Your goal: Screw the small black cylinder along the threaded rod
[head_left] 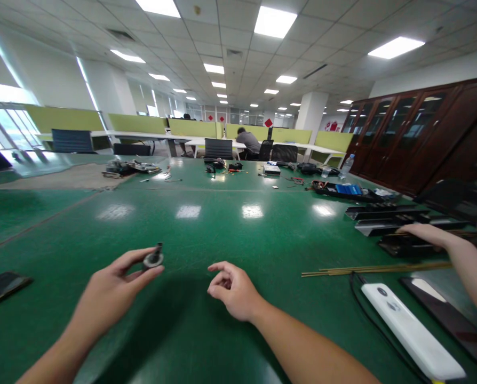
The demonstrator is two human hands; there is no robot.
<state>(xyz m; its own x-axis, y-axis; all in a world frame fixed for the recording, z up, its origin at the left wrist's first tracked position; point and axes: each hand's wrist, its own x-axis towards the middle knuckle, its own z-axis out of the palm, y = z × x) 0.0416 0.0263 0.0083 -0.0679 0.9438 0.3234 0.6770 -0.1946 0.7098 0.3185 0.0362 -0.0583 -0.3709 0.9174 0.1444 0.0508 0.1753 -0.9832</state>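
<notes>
Pinched between the thumb and fingers of my left hand (114, 288) is a small round grey part with a dark stem (153, 260). The stem points upward, and the hand holds the part above the green tabletop (174, 336). My right hand (234, 290) hovers to the right of it, apart from the part. Its index finger stretches out toward the left while the other fingers are loosely curled; I see nothing held in it.
A dark phone-like slab (4, 288) lies at left. On the right are thin brass-coloured rods (334, 271), a white device (410, 325) with a black cable, a dark tablet (446, 314) and black metal channels (386, 224). Another person's arm (458, 256) reaches there. Parts and a bottle (347, 166) stand farther back.
</notes>
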